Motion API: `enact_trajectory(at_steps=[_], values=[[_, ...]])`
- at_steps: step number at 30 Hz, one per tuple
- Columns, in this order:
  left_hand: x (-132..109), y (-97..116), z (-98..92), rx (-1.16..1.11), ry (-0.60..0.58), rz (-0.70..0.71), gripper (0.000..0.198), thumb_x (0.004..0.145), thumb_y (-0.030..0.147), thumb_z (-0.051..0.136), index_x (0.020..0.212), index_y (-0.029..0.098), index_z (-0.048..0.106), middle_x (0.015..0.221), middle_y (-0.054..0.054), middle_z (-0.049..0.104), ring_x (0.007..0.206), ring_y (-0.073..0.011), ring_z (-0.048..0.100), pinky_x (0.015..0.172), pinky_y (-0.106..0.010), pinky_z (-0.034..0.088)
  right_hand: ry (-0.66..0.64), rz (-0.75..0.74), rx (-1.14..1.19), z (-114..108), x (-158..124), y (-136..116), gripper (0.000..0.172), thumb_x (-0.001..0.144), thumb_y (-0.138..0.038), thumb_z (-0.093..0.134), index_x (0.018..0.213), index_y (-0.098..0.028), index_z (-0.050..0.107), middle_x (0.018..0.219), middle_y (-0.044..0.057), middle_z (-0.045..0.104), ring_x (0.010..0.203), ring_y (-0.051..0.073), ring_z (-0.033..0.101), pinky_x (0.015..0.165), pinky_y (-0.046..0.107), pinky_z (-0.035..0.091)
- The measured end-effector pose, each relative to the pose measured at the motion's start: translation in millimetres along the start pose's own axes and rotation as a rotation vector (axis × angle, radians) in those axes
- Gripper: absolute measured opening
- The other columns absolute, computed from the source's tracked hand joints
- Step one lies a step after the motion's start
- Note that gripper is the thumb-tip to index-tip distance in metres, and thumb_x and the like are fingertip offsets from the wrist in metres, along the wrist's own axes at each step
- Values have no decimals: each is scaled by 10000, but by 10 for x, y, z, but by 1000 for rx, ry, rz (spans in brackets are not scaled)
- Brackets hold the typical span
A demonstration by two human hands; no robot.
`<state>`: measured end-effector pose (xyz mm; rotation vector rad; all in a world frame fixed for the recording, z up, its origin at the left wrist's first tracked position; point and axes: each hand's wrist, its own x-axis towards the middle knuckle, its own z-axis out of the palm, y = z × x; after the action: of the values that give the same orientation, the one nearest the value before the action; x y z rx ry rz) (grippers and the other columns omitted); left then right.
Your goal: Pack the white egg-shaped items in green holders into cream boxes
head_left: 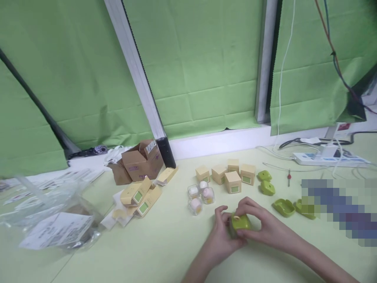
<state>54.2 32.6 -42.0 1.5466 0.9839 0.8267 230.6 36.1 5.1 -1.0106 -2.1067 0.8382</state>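
Note:
Near the table's front middle, both hands grip a small green plastic case (pixel 242 222) with rounded corners. My left hand (pixel 221 236) is wrapped round its left side and underside. My right hand (pixel 260 220) pinches it from the right, fingers on top and thumb at the near edge. A small pale ring-like detail shows on its top; whatever lies inside is hidden. Beyond my left hand stand several clear cups with white and pink contents (pixel 195 206). Similar green pieces (pixel 267 188) lie to the right, with open green shells (pixel 284 207) nearer my right arm.
Several small tan boxes (pixel 233 182) stand behind the cups. Opened tan cartons (pixel 147 200), a brown cardboard box (pixel 144 161) and a clear plastic bag (pixel 59 228) lie left. A red-handled screwdriver (pixel 289 177) and a white power strip (pixel 306 158) with cables are at right.

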Motion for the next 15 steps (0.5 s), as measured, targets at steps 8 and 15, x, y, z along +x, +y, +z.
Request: enact_trajectory(at_steps=[8,15], values=[[-10,28,-94,-63,-86,-39,710,645,122,688,1179,237,234,1218,-104,517,1112,-245,493,902,-384,375,-19,-21,87,37,-14,39,68,836,-220,552,897,-235,526,1030,26,574,983,188,573,866,337,467],[-8,64,-129,-36,-106,-64,724,630,139,701,1178,235,237,1233,-114,508,1142,-265,475,936,-412,352,-82,-16,86,21,-35,41,87,854,-214,515,927,-241,476,1078,21,584,987,190,581,862,338,461]])
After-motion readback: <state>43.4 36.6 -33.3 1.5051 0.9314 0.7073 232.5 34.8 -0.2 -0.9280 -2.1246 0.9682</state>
